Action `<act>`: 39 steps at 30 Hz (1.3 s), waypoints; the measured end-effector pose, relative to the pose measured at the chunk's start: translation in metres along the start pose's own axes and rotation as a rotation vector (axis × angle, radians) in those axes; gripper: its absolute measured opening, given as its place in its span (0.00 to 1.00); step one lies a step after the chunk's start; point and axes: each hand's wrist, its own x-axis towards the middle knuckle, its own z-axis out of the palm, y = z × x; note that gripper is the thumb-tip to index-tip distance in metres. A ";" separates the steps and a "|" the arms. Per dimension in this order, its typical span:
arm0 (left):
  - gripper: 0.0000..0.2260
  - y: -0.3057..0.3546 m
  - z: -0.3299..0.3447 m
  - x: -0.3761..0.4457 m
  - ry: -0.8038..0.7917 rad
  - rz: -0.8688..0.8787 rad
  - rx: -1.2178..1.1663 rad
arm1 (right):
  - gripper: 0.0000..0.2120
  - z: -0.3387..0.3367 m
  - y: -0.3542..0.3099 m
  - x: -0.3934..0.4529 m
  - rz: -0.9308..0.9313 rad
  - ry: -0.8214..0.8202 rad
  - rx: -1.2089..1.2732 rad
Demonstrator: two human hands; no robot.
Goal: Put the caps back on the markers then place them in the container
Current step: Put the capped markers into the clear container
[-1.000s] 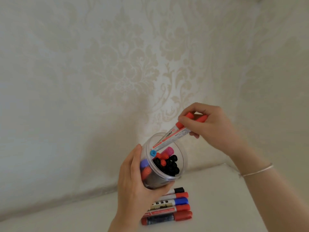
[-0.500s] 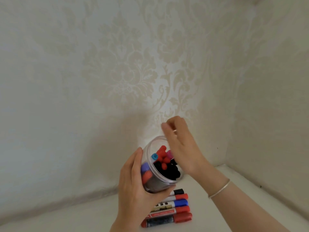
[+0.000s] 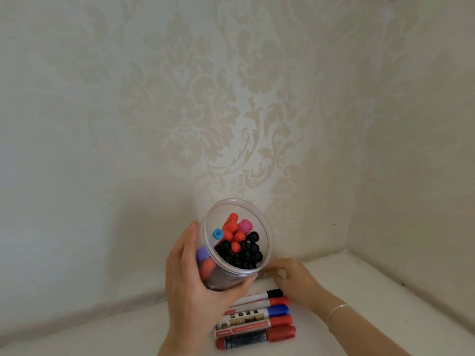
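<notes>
The clear plastic container (image 3: 237,242), a smooth round tub, is held tilted above the white tabletop (image 3: 359,291), its open mouth toward the camera, and it is already crowded with capped markers (image 3: 239,240) in black, orange-red, pink and light blue, so much of the job looks done. The left hand (image 3: 192,273) wraps its curled fingers and thumb round the tub's wall. Just below the container five capped markers (image 3: 257,317) lie in a neat row on the table, waiting to go in. Right of the container's base the right hand (image 3: 290,274) pinches a thin yellowish pen (image 3: 270,273) against the surface. Pale damask wallpaper (image 3: 205,111) rises behind
</notes>
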 end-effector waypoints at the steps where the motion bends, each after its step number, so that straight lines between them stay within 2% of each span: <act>1: 0.48 0.000 0.000 0.001 -0.001 0.001 0.006 | 0.24 0.003 -0.003 0.003 -0.058 0.012 -0.082; 6: 0.49 -0.001 0.000 0.000 -0.016 -0.015 0.001 | 0.16 0.019 -0.023 0.021 -0.316 0.051 -0.488; 10: 0.49 -0.002 0.000 0.001 -0.022 -0.013 -0.010 | 0.16 0.027 -0.024 0.029 -0.302 0.021 -0.699; 12: 0.49 -0.002 0.000 0.001 -0.021 -0.008 -0.006 | 0.16 0.017 -0.021 0.029 -0.282 0.052 -0.716; 15: 0.49 -0.002 -0.002 0.001 -0.022 -0.033 -0.022 | 0.12 -0.021 -0.017 0.025 -0.167 0.136 -0.532; 17: 0.49 -0.002 -0.002 0.001 -0.031 -0.044 -0.016 | 0.07 -0.057 -0.025 0.017 -0.071 0.272 -0.204; 19: 0.50 0.000 -0.001 0.000 -0.043 -0.055 -0.010 | 0.06 -0.089 -0.047 0.005 -0.039 0.472 0.242; 21: 0.49 0.001 0.000 -0.001 -0.056 -0.058 -0.014 | 0.08 -0.114 -0.080 -0.012 -0.144 0.592 0.718; 23: 0.50 0.001 0.002 -0.002 -0.078 -0.067 -0.018 | 0.09 -0.126 -0.113 -0.032 -0.321 0.550 1.017; 24: 0.51 0.001 0.002 -0.002 -0.088 -0.075 -0.017 | 0.10 -0.127 -0.127 -0.040 -0.386 0.508 1.061; 26: 0.51 0.002 0.003 -0.003 -0.109 -0.085 -0.003 | 0.12 -0.121 -0.148 -0.052 -0.439 0.454 0.983; 29: 0.51 0.004 0.004 -0.005 -0.129 -0.078 0.012 | 0.13 -0.103 -0.161 -0.055 -0.416 0.353 0.672; 32: 0.50 0.004 0.005 -0.005 -0.132 -0.083 -0.002 | 0.10 -0.091 -0.164 -0.052 -0.335 0.251 0.438; 36: 0.50 0.001 0.006 -0.006 -0.134 -0.056 0.017 | 0.09 -0.095 -0.170 -0.055 -0.313 0.191 0.499; 39: 0.50 0.000 0.007 -0.007 -0.135 -0.058 0.010 | 0.05 -0.100 -0.176 -0.058 -0.269 0.074 0.596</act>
